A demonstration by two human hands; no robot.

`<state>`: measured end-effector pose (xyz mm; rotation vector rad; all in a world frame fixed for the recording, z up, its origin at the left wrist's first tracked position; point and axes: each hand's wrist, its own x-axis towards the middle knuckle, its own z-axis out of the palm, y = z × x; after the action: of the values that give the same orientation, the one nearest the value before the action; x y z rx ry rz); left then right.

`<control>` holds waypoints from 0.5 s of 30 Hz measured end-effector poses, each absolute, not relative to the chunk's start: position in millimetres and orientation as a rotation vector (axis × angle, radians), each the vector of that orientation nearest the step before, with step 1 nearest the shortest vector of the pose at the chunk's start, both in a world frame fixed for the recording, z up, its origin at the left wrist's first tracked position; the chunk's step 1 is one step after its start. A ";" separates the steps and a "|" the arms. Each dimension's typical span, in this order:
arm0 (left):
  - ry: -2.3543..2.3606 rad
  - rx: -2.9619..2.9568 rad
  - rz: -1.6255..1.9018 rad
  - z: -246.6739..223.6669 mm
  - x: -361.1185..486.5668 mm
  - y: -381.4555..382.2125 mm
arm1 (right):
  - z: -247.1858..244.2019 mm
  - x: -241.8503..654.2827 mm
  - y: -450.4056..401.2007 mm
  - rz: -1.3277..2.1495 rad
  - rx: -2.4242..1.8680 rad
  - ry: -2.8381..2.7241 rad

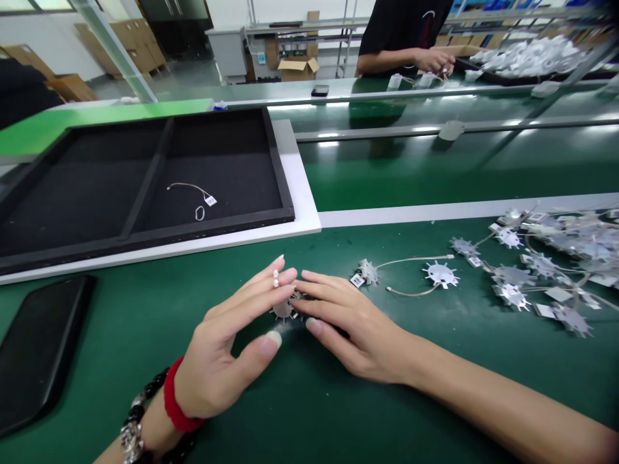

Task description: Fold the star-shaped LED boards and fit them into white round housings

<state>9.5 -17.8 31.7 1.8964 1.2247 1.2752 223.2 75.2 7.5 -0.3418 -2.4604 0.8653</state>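
fingers (290,277) of both hands lie flat and loosely spread, tips meeting over a small spiked disc (284,310) on the green table (309,399) — nothing pinched — so a careless sweep could snag its thin lead or prick skin.

I have just one view, from a camera on the wearer's head, tipped forward and down over the green bench (387,386). It sits close above the near edge. It faces across the bench toward a co-worker (406,38) opposite.
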 end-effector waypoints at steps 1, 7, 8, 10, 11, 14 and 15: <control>1.227 1.881 1.286 32.5 9.2 -18.2 | 7.0 223.8 75.2 0.853 -0.349 -2.438; 1.183 1.733 1.435 32.9 5.4 -21.6 | 4.1 224.6 76.6 0.830 -0.363 -2.268; 1.173 1.720 1.460 32.2 4.9 -22.1 | 3.6 224.3 76.8 0.840 -0.374 -2.255; 1.152 1.703 1.512 31.0 4.1 -23.0 | 2.8 223.8 77.2 0.863 -0.397 -2.242; 1.144 1.692 1.534 30.6 3.8 -23.4 | 2.4 223.6 77.2 0.872 -0.406 -2.241; 1.142 1.653 1.563 30.8 2.9 -24.4 | 1.7 223.0 77.3 0.881 -0.410 -2.240; 1.144 1.648 1.566 31.2 2.6 -24.4 | 1.7 222.9 77.3 0.881 -0.410 -2.240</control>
<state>2.6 -24.4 31.2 1.6484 1.1436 1.5665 222.9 77.3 1.7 -0.4095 -2.2401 0.8808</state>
